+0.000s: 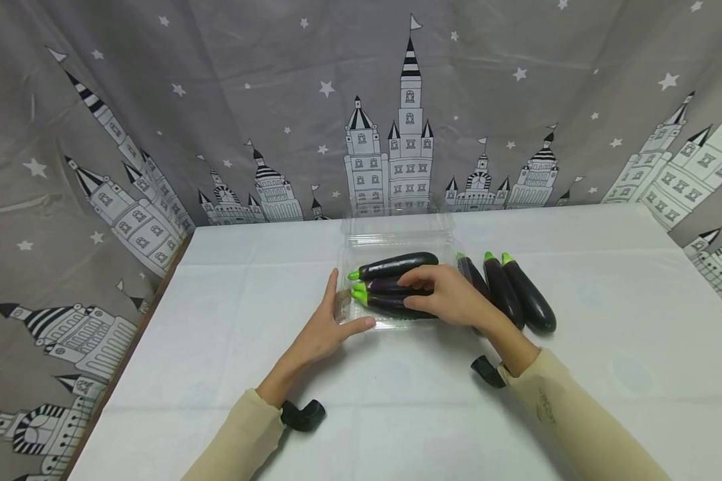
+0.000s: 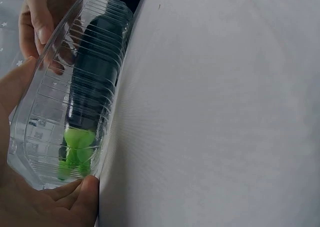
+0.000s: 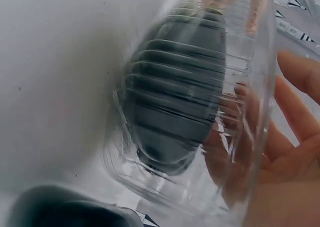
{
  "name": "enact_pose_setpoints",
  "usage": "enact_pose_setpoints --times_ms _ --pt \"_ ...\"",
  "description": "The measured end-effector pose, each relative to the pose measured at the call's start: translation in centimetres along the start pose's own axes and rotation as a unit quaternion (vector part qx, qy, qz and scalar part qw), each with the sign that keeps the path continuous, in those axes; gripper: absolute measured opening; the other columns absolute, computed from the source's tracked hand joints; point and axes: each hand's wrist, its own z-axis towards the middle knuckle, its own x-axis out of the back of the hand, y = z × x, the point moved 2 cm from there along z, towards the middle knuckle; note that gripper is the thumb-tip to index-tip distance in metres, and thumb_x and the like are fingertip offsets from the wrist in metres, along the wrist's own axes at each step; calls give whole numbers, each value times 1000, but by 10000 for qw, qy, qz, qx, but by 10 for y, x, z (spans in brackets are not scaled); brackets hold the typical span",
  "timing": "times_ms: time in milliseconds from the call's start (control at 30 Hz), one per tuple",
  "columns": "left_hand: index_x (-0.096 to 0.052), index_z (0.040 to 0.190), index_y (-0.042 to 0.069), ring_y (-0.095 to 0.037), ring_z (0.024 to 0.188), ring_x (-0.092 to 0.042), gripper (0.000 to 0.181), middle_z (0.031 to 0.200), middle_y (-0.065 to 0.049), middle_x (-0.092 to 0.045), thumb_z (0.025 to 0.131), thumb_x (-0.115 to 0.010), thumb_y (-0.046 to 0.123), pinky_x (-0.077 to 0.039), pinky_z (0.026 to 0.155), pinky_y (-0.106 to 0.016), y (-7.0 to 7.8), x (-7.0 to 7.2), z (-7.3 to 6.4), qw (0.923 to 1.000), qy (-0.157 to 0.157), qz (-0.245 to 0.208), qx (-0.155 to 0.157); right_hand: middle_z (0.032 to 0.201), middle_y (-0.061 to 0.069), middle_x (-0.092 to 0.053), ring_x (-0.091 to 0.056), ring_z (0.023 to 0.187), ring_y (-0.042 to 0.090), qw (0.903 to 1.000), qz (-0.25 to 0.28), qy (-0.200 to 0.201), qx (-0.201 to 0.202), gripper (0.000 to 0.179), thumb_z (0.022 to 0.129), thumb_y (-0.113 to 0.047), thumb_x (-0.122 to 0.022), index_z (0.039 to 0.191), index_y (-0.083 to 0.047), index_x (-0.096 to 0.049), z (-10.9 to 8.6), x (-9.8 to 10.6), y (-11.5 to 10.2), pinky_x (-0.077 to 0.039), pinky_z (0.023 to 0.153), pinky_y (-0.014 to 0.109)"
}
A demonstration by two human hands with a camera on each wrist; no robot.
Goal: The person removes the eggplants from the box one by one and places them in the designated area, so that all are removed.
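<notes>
A clear plastic container [image 1: 378, 323] lies with its lid [image 1: 397, 230] folded back. Inside are three dark eggplants with green stems: a far eggplant [image 1: 400, 265], a middle eggplant [image 1: 385, 286] and a near eggplant [image 1: 391, 304]. My left hand [image 1: 321, 331] touches the container's near left corner, thumb and index finger spread straight along its sides. Over the right end of the middle and near eggplants, my right hand [image 1: 448, 294] has its fingers apart and loosely bent, gripping nothing. The right wrist view shows some of these fingers [image 3: 240, 132] through the clear wall.
Three more eggplants lie right of the container: a left one [image 1: 468, 268] partly behind my right hand, a middle one [image 1: 503, 290] and a right one [image 1: 529, 294]. A white cloth [image 1: 385, 414] covers the table. Behind it hangs a grey castle-print curtain [image 1: 228, 100].
</notes>
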Motion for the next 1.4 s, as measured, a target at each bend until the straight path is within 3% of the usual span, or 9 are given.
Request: enact_pose_setpoints --times_ms 167,400,667,933,1200,1400 --pt "11 158 24 -34 144 -25 121 157 -17 -29 81 -79 47 -19 114 -56 0 0 1 10000 6 -11 39 105 6 -70 -64 92 17 9992 -56 -363 -184 30 87 -10 -74 116 -3 -70 7 -5 4 -52 80 35" --pt "11 158 24 -34 146 -18 119 159 -16 -26 82 -78 47 -15 114 -59 -1 0 0 10000 -8 8 -5 109 8 -69 -65 95 20 9965 -323 -757 -129 34 86 -9 -76 118 -1 -69 11 -10 8 -53 82 35" --pt "14 157 22 -34 148 -10 116 161 -18 -18 87 -77 34 -10 115 -58 4 1 -1 9998 -100 -95 109 110 7 -70 -65 99 21 9946 -574 -858 -139 30 86 -6 -75 116 -2 -71 12 -13 4 -53 85 38" --pt "12 157 9 -36 148 -7 110 161 -24 -11 89 -73 24 -9 115 -57 40 5 -17 9994 -226 -145 207 109 7 -70 -65 99 21 9931 -793 -777 -386 32 86 -4 -74 118 -2 -70 13 -16 3 -52 86 37" --pt "12 157 10 -37 148 -9 110 160 -25 -15 89 -73 24 -9 115 -57 42 5 -18 9994 -213 -213 149 112 10 -69 -62 107 27 9895 -1219 -754 -201 29 86 -8 -75 114 -1 -72 14 -16 4 -49 91 44" --pt "13 157 10 -37 147 -10 111 159 -25 -18 89 -74 22 -10 115 -56 40 5 -17 9993 -233 -288 72 113 11 -69 -62 109 28 9935 -942 -619 -151 27 87 -8 -74 113 -1 -73 12 -16 8 -49 92 45"
